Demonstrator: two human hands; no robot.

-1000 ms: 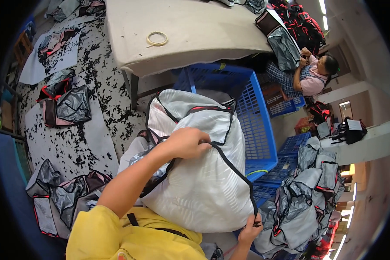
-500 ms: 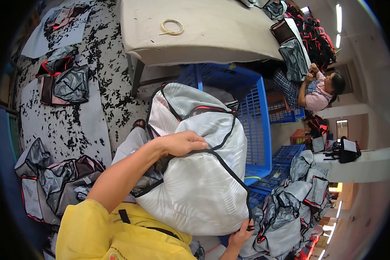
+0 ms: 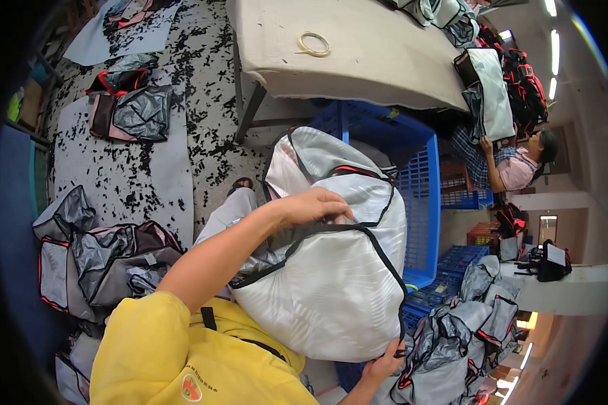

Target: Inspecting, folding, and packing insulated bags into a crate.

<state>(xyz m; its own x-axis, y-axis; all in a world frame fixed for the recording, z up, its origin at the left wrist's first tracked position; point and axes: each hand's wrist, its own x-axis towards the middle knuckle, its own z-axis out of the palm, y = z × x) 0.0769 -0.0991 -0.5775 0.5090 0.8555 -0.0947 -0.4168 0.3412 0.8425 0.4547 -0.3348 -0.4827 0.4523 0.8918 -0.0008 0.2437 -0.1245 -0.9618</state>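
Gripping the big pale grey bag (image 3: 324,270) from two ends, the person holds it up over their lap, in front of the blue plastic crate (image 3: 412,175). In the head view, the only one given, the left hand (image 3: 314,206) lies curled over the black-piped upper seam, fingers closed on the fabric, while the right hand (image 3: 385,361) pinches the lower corner where the black edging comes to a point. To handle the bag well, I would judge, both holds should stay on the stiff piping rather than on the slack panel, so the cloth hangs taut between them and the seam can be followed by touch. The bag's material looks like a thin, slightly glossy woven synthetic with faint ribbing, puffed into a rounded pillow shape; black binding outlines its panels and a thin red trim runs near the top opening. The crate is rigid, with slotted lattice walls. Behind it stands a table (image 3: 385,67) draped in beige cloth with a ring of tape (image 3: 313,44) lying on it. Crumpled grey-and-black bags (image 3: 108,260) lie heaped on the floor to the left, and another heap (image 3: 466,331) at the right. A seated co-worker (image 3: 513,165) works farther off.
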